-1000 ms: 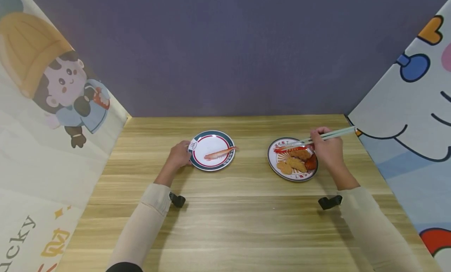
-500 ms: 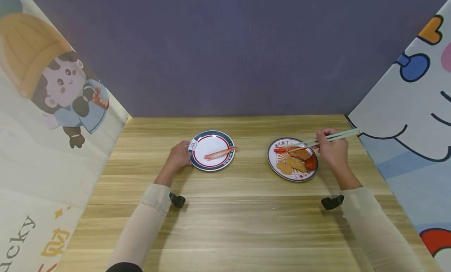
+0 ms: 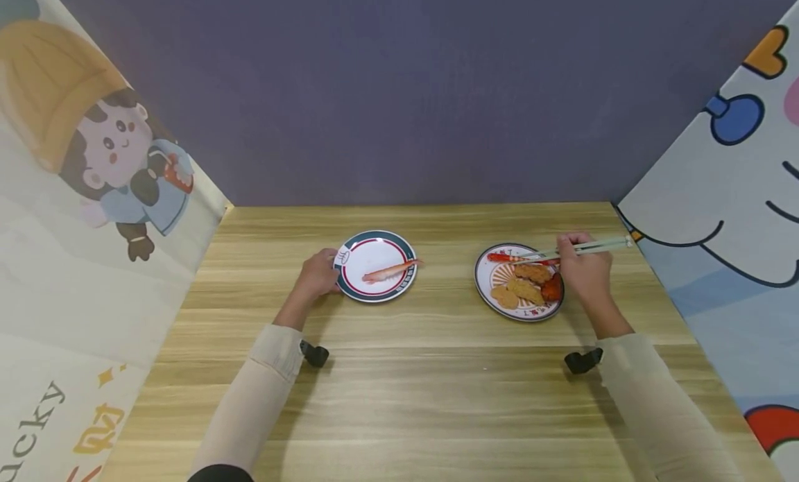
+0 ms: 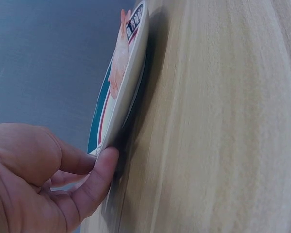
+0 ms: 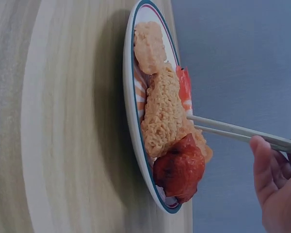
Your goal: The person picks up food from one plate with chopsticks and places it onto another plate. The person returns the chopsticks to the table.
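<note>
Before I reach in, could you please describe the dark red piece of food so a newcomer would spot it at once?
On the wooden table, look at the right-hand plate, which the chopsticks reach over. The dark red piece lies near its right edge. It is a glossy, chunky lump, unlike the tan pieces beside it and the slim red shrimp-like piece farther back.

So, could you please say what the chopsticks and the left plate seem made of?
The chopsticks look like smooth plastic, judging by their even pale-green colour. The left plate looks glossy, perhaps melamine or glazed ceramic, given its shiny white face and printed rim.
</note>
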Available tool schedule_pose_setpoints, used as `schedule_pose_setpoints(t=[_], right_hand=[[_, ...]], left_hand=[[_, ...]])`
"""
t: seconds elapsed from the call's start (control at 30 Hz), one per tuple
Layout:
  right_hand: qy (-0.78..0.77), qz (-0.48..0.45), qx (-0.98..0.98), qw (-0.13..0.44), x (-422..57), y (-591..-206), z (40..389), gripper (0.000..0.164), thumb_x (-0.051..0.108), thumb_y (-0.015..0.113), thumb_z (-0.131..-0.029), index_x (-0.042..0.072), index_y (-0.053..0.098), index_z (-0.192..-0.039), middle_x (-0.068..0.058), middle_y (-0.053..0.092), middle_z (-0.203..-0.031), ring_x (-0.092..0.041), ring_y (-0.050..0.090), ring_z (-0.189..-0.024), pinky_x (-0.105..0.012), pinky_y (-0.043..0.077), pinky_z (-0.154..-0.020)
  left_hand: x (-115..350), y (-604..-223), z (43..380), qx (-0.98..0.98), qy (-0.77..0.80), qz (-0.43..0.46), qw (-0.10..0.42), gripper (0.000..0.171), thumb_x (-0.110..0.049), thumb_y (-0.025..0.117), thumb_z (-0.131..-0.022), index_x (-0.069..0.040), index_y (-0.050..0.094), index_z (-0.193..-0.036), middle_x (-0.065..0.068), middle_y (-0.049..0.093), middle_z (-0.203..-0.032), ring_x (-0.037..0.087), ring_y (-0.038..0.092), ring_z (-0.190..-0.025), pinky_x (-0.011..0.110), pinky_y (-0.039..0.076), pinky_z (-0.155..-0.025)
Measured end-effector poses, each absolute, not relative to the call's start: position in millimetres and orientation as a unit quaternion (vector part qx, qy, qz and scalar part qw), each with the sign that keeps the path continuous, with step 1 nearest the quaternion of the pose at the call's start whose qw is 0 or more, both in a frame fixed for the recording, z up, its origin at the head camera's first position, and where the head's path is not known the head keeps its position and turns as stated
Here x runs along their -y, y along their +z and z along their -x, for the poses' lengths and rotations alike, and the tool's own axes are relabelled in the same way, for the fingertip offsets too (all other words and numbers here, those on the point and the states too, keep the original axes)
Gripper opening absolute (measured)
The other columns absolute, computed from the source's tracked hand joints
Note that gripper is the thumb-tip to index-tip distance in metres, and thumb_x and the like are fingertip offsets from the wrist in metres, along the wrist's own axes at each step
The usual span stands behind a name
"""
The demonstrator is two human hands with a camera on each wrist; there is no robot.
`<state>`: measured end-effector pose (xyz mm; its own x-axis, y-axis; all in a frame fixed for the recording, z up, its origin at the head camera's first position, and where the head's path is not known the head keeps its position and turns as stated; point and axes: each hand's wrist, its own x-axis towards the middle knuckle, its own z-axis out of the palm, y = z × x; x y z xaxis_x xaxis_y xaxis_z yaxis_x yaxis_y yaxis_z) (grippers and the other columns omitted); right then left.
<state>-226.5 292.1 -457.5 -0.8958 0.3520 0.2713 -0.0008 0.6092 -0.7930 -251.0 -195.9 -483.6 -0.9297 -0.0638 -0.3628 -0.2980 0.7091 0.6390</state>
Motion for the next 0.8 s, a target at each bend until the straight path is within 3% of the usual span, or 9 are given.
schedule_pose_setpoints(t=[0.13,0.27,0.5,0.67,0.8], right_hand=[[0.472,0.11,0.852,0.2,-295,-461,228,0.031,0.028,0.06,-0.101,-0.002,0.068,-0.098,0.015,0.059,-0.064,0.004,0.059,-0.048,-0.013,0.051,-0.045],[0.532,0.122,0.818,0.182,-298,-463,230,0.026,0.024,0.059,-0.101,-0.001,0.067,-0.098,0.013,0.063,-0.063,0.001,0.065,-0.049,-0.019,0.059,-0.049],[0.574,0.146,0.789,0.163,-301,-466,231,0.018,0.02,0.058,-0.102,0.014,0.064,-0.086,0.014,0.063,-0.061,-0.003,0.067,-0.049,-0.019,0.061,-0.054],[0.605,0.17,0.761,0.16,-302,-465,229,0.017,0.018,0.059,-0.102,0.013,0.064,-0.086,0.009,0.064,-0.061,-0.005,0.067,-0.049,-0.019,0.061,-0.054],[0.64,0.17,0.73,0.172,-304,-467,228,0.018,0.017,0.061,-0.101,0.004,0.064,-0.089,0.003,0.066,-0.063,-0.007,0.067,-0.048,-0.019,0.06,-0.053]], left_hand=[[196,-483,250,-0.909,0.372,0.101,0.16,0.052,-0.008,0.049,-0.103,-0.008,0.039,-0.154,0.023,0.059,-0.127,0.018,0.065,-0.075,0.022,0.058,-0.057],[196,-482,251,-0.906,0.377,0.104,0.161,0.053,-0.008,0.049,-0.103,-0.008,0.039,-0.155,0.023,0.059,-0.127,0.018,0.065,-0.074,0.022,0.058,-0.057],[195,-482,250,-0.904,0.381,0.106,0.163,0.053,-0.008,0.048,-0.104,-0.008,0.038,-0.155,0.023,0.058,-0.129,0.018,0.065,-0.073,0.023,0.059,-0.057],[194,-483,250,-0.903,0.383,0.106,0.164,0.052,-0.007,0.047,-0.103,-0.008,0.038,-0.155,0.023,0.058,-0.13,0.018,0.065,-0.071,0.023,0.059,-0.057],[195,-482,250,-0.904,0.383,0.104,0.161,0.052,-0.007,0.047,-0.103,-0.007,0.039,-0.155,0.024,0.059,-0.128,0.017,0.065,-0.071,0.023,0.059,-0.057]])
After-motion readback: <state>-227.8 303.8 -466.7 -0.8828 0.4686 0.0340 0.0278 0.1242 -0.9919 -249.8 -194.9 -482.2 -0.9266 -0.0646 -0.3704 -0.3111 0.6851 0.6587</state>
